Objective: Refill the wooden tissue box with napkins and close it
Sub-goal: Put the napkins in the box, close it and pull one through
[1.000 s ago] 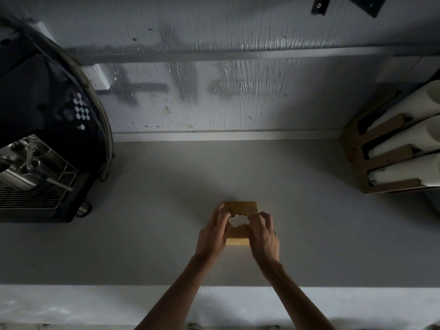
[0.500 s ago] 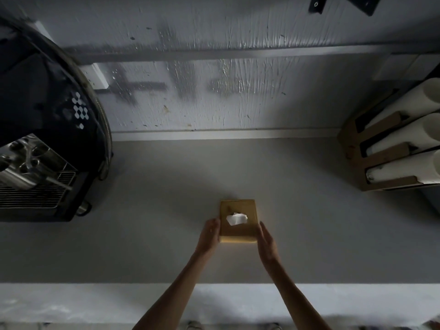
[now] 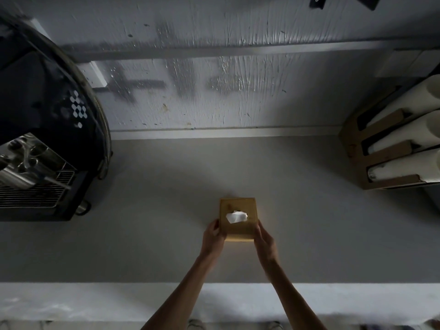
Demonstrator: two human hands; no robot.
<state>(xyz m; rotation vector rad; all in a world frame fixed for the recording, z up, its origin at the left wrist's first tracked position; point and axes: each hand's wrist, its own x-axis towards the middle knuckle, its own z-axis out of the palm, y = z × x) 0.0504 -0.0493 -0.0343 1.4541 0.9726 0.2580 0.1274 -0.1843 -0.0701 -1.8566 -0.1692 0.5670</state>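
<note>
The wooden tissue box (image 3: pixel 238 207) stands upright on the grey counter (image 3: pixel 154 234), its lid on top. A white napkin (image 3: pixel 236 216) pokes out of the lid's middle opening. My left hand (image 3: pixel 212 236) grips the box's left side near its front corner. My right hand (image 3: pixel 264 239) grips the right side at the same height. Both forearms reach in from the bottom edge.
A dark espresso machine (image 3: pixel 40 144) with a metal drip grille fills the left side. At the right stands a cardboard holder (image 3: pixel 381 148) with white rolls lying in it. A white wall (image 3: pixel 214 86) closes the back; the counter's pale front edge (image 3: pixel 95 301) runs below.
My hands left the top of the box, where they covered the lid opening, and moved down to its two sides. The napkin now shows through the lid.
</note>
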